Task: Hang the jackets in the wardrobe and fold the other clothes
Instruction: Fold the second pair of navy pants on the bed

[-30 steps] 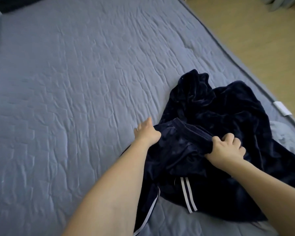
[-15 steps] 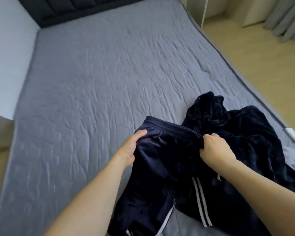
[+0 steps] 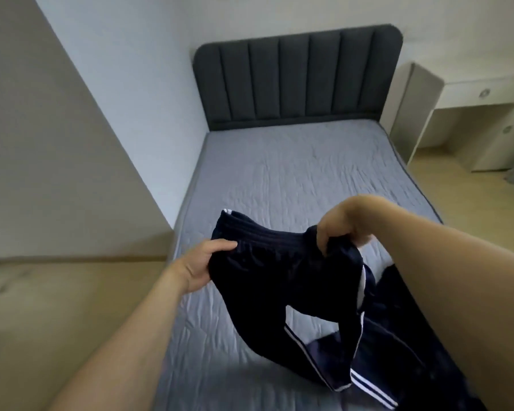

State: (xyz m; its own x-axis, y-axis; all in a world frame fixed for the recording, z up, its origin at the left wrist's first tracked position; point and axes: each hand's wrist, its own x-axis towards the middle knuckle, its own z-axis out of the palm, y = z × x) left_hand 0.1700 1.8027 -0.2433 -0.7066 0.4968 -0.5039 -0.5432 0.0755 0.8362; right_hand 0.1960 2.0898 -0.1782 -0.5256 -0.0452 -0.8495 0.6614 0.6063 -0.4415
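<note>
Dark navy track pants [image 3: 267, 280] with white side stripes hang in the air above the grey quilted bed [image 3: 294, 173]. My left hand [image 3: 204, 266] grips the left end of the ribbed waistband. My right hand [image 3: 343, 228] is closed on the waistband's right end, slightly higher. The legs droop down toward the mattress at the lower right, where more dark fabric [image 3: 398, 321] lies partly hidden behind my right forearm.
A dark padded headboard [image 3: 297, 78] stands at the far end of the bed. A beige wall panel [image 3: 42, 143] and wooden floor [image 3: 57, 307] lie to the left. A white desk unit [image 3: 469, 114] stands at the right, with floor beside the bed.
Both hands have lifted the pants by the waistband off the mattress. The view has tilted up, so the headboard and walls now show.
</note>
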